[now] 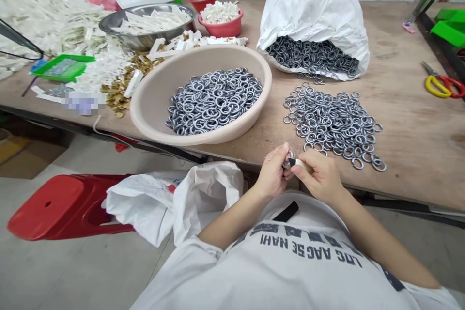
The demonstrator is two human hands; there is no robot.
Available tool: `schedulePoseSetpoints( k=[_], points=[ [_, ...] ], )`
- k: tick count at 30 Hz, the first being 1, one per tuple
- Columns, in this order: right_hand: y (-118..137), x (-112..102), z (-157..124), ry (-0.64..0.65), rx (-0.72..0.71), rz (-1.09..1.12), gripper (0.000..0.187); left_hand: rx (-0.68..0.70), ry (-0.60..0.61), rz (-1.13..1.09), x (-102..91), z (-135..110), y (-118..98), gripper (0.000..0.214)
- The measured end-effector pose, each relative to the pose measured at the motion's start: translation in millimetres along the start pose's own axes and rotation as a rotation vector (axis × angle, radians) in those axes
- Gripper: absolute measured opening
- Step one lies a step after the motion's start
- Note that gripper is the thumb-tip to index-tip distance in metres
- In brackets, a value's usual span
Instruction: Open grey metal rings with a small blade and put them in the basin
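Observation:
My left hand (272, 173) and my right hand (321, 175) meet at the table's front edge, both closed. Between them sits a small metal ring (289, 159), pinched by the left fingers. The right fingers grip a small pale piece with a dark tip (298, 162) that touches the ring. Just beyond my hands lies a loose pile of grey metal rings (332, 123) on the wooden table (407, 121). To the left stands a beige plastic basin (152, 101) with several rings in it. A white sack (314, 5) lies tipped over behind, spilling more rings.
A steel bowl (109, 22) and a red bowl (232, 28) of white plastic parts stand at the back left, beside heaps of white parts. A green tray (82, 58) lies left. Scissors (441, 85) lie far right. A red stool (54, 206) and a white bag (174, 201) are below.

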State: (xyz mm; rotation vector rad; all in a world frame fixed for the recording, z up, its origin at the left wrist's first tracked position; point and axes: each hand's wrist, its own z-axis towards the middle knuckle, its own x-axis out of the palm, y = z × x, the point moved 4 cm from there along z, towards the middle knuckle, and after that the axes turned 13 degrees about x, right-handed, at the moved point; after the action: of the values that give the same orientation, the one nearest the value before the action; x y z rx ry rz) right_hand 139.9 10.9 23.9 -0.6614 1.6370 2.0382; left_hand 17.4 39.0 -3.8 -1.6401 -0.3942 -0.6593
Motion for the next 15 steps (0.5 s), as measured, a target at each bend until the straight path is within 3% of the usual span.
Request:
schedulePoseSetpoints(
  k=[8, 10, 12, 15],
  points=[
    [-7, 5, 3, 0.123, 0.065, 0.034, 0.037, -0.016, 0.052, -0.041, 1.8, -2, 4, 0.045],
    [-19, 1, 11, 0.053, 0.148, 0.064, 0.041, -0.034, 0.088, -0.057, 2.2, -5, 2, 0.048],
    [-30, -8, 28, -0.099, 0.235, 0.073, 0.045, -0.051, 0.118, -0.088, 1.9, -6, -1, 0.049],
    [-32, -12, 64, -0.167, 0.241, -0.126, 0.043, -0.071, 0.084, -0.161, -3.5, -3, -9, 0.047]
  ],
)
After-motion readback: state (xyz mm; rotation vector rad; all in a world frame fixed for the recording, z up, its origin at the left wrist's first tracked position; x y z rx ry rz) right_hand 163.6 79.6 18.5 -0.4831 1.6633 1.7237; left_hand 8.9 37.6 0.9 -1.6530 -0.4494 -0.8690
